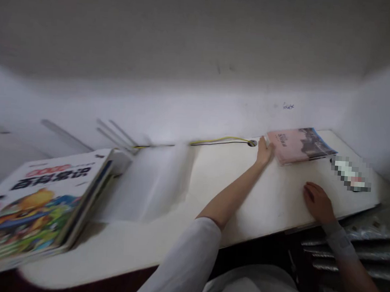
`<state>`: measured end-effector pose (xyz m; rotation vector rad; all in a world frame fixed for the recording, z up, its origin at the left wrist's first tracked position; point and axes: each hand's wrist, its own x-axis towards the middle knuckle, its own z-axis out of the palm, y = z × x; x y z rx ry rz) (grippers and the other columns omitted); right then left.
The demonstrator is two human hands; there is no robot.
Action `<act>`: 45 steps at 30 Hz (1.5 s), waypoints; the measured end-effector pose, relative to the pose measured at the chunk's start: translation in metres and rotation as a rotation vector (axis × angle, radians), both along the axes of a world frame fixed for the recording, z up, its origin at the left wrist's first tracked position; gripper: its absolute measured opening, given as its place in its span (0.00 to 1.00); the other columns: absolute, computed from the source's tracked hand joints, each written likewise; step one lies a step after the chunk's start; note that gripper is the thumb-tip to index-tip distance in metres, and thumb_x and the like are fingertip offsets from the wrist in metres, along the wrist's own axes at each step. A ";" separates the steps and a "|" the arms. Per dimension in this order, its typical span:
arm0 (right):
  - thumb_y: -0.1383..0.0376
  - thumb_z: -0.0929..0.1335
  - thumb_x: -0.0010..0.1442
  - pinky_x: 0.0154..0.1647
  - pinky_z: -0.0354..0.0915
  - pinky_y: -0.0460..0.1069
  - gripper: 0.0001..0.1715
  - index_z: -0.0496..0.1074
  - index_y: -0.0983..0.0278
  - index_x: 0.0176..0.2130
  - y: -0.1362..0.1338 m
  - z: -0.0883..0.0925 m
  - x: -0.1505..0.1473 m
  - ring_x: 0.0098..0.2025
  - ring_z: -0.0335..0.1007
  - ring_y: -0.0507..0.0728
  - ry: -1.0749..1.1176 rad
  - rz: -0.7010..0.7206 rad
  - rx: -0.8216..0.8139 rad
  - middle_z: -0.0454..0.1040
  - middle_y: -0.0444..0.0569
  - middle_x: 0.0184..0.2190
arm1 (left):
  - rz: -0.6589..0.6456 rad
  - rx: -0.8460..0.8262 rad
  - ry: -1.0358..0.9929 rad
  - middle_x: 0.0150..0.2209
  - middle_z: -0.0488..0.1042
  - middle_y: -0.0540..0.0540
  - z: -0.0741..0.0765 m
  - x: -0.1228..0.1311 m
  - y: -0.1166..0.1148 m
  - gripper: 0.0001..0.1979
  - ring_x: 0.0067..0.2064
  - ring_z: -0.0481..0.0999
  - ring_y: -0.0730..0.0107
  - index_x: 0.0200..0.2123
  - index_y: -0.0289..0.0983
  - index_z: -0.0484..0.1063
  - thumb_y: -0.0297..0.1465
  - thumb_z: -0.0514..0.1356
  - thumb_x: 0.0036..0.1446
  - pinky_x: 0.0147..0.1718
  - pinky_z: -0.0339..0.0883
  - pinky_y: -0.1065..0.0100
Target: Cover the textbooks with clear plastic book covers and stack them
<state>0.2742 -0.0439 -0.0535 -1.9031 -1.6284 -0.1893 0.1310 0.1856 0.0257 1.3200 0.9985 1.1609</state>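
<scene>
White sleeve (180, 265), left hand (264, 152) — touching pink book (297, 145)

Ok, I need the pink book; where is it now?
The pink book lies at right in the head view, on the white desk, by the wall, against the left hand.

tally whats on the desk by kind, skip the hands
pink book: 1
stack of books: 1 (books in it can't be counted)
yellow and black cable: 1
pixelated item, kind unclear: 1
total: 4
</scene>
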 end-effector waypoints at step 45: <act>0.55 0.60 0.62 0.49 0.67 0.61 0.19 0.72 0.63 0.43 0.053 0.034 -0.148 0.45 0.72 0.62 0.121 0.461 -0.110 0.75 0.55 0.43 | 0.634 0.790 1.117 0.41 0.79 0.42 0.055 -0.348 -0.129 0.17 0.60 0.63 0.56 0.49 0.39 0.70 0.24 0.49 0.61 0.61 0.30 0.40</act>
